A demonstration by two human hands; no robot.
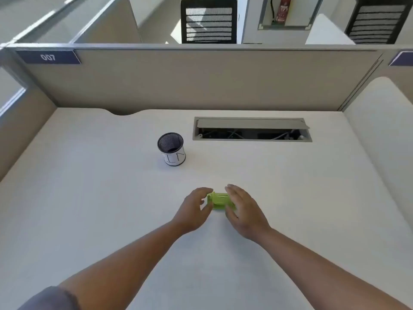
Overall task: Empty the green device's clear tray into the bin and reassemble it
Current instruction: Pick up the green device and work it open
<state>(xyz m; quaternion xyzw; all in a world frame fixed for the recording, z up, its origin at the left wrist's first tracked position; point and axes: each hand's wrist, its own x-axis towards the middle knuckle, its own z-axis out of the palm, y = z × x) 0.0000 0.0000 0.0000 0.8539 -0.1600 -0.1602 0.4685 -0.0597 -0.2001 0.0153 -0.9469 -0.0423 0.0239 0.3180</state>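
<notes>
A small lime-green device (220, 200) lies on the white desk (111, 198), in the middle and close to me. My left hand (194, 208) pinches its left end with fingers and thumb. My right hand (243, 211) wraps its right end, fingers over the far side and thumb on the near side, hiding that part. The clear tray cannot be made out. The bin (171, 149), a black mesh cup with a white paper label, stands upright on the desk, farther back and to the left of the device.
An open cable hatch (252, 129) is sunk into the desk at the back right. Beige partition walls (201, 81) close the desk at the back and both sides. Office chairs stand beyond the partition.
</notes>
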